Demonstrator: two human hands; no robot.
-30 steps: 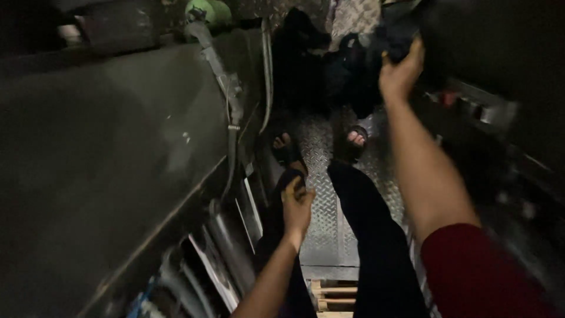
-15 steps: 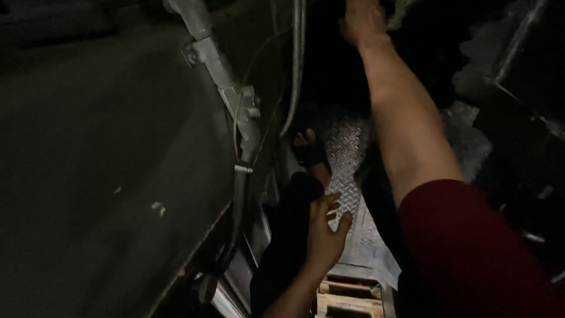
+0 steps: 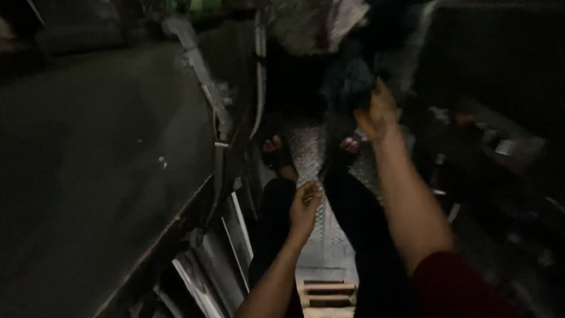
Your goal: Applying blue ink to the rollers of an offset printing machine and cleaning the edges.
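The right hand [image 3: 376, 112] is stretched out ahead at the end of a bare forearm with a dark red sleeve [image 3: 453, 288] at the upper arm, and its fingers are curled in around the lower edge of a dark cloth [image 3: 353, 79] that hangs in front of the person, bluish where the dim light catches it. The fingers look closed on the fabric, pinching a fold of it, though the frame is blurred and dark, so how tightly they hold cannot be told. Behind and above the cloth is a pale bundle [image 3: 306, 23] at the top of the frame. The left hand [image 3: 306, 203] hangs lower and nearer, just above the left thigh, with its fingers bent loosely inward into a half-closed curl (nothing can be made out inside it, and whether it rests on the leg or hovers just off it cannot be told). Below both hands are the person's legs in dark trousers [image 3: 359, 235], ending in two feet in dark sandals [image 3: 276, 153] set apart on a patterned metal floor plate [image 3: 309, 156]. A slatted wooden pallet [image 3: 326, 294] shows at the bottom edge between the legs. To the left stands a big dark grey machine housing [image 3: 100, 165] with a pale pipe [image 3: 197, 65] running down its edge, and pale strips [image 3: 235, 235] lean at its foot.
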